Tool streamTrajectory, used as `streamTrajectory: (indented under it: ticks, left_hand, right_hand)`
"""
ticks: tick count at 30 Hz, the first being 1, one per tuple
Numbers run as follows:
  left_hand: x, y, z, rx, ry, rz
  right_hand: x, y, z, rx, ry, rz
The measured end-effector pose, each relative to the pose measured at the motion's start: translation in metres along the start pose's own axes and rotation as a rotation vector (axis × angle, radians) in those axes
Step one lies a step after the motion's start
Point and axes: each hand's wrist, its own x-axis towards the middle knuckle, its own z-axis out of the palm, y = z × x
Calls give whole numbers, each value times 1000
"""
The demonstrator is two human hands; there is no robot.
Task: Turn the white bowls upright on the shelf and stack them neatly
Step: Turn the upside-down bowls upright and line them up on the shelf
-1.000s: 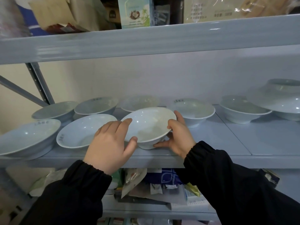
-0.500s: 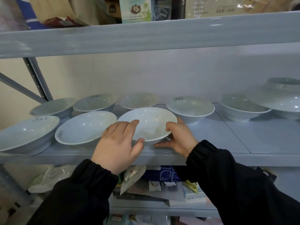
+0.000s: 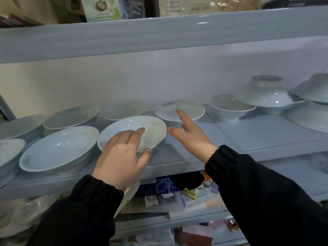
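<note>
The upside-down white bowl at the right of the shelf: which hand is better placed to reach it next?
The right hand, probably. It is open, free and already stretched toward that side, nearer the upside-down white bowl. The left hand rests on the front upright white bowl.

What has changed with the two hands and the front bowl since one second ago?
The right hand has let go of the front bowl and now reaches, open, toward the bowl behind it. The left hand has loosened too, its fingers lying over the near rim. The front bowl, tilted before, now sits upright on the shelf. The other bowls stayed where they were; an upside-down bowl remains on the right.
</note>
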Motion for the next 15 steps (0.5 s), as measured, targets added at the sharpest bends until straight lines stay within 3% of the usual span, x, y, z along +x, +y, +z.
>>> streamTrajectory:
  ticks: [8,15]
  left_hand:
    - [20,45,17,-26,42,121]
    - [40,85,42,-53,120,183]
  right_hand:
    - [-26,18,-58,-426,15,-104]
    - [-15,48,-104,-571,-16,-158]
